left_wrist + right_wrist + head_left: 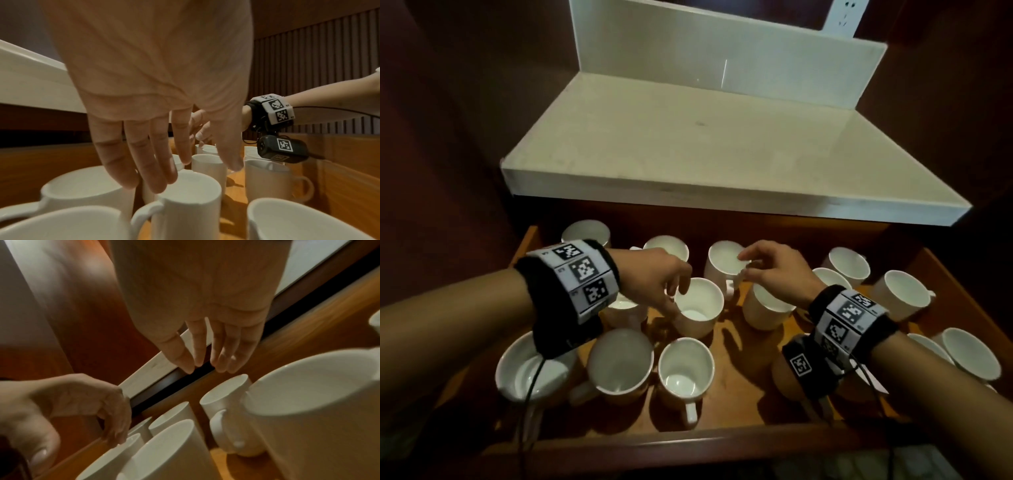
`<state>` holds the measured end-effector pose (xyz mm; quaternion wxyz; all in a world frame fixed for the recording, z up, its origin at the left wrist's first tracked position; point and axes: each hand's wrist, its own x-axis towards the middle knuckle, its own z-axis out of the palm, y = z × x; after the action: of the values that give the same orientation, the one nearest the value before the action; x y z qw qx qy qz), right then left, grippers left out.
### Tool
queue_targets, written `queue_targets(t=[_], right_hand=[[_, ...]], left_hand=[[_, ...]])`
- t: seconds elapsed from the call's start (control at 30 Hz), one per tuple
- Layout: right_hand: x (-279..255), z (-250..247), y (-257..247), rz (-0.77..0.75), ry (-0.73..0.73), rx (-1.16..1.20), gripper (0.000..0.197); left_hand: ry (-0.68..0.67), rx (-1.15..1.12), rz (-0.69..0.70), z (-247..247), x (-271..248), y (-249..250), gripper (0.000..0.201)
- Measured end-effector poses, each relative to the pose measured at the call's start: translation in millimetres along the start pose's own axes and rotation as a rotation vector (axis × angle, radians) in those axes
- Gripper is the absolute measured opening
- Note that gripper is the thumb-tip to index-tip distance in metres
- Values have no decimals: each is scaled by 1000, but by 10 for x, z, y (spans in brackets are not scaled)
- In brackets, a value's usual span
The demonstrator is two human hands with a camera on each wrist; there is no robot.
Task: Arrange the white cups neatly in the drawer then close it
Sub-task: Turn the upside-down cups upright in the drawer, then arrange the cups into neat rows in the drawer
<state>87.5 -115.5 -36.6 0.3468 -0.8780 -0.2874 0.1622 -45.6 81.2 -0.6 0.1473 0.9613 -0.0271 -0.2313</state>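
We find an open wooden drawer (722, 442), orange-brown and smooth, pulled out beneath a white slab-like table (688, 144) with a matte top and a raised back panel. The drawer holds the white cups (686, 370): glazed, cylindrical ceramic mugs with loop handles, all standing mouth up and showing nothing inside. We count some fifteen in the head view; a few are partly hidden under the wrists, so the count is not firm. They stand in loose, uneven rows, handles turned in differing directions.

The left hand (657, 277) reaches down to a cup in the middle (700, 306), thumb outside the rim and fingers at or inside it; whether it truly grips we cannot tell. In the left wrist view its fingers (144, 162) hang fairly straight over the cups. The right hand (777, 270) hovers over the rear-centre cup (724, 263), fingers loosely extended and relaxed, holding nothing, though a fingertip lies over the rim in the head view.

Each wrist bears a black band (571, 284) with square black-and-white markers. A white wall socket (846, 15) sits above the back panel.
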Motion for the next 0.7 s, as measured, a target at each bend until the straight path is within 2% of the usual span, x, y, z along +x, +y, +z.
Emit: queue_targets(t=[0.07,0.1,0.13,0.2,0.23,0.3,0.37,0.47,0.53,0.7], right_hand=[[39,-60,28,-26,143,-207,34],[63,-98,55,-7,168,-347,46],[76,-137,90,43,148,-472,61],[91,-212,199,219,-2,-605,86],[92,-229,257,300,-87,-636,93],[89,-232,368,345,-235,-713,89],[93,-209,412,301,-289,-670,77],[103,-311,464,239,-290,-441,77],[125,-511,498,186,-279,-400,73],[86,-1447,810,123,-167,-240,51]], left_hand=[[7,13,9,-14,88,17,49],[8,17,12,-15,137,25,48],[11,16,17,-17,184,35,46],[13,17,33,-35,267,66,44],[22,27,50,-57,313,77,43],[53,57,80,-107,409,123,40],[80,72,85,-161,492,201,38],[98,47,82,-218,648,398,38],[110,49,95,-239,769,551,34],[141,33,70,-282,1222,1109,36]])
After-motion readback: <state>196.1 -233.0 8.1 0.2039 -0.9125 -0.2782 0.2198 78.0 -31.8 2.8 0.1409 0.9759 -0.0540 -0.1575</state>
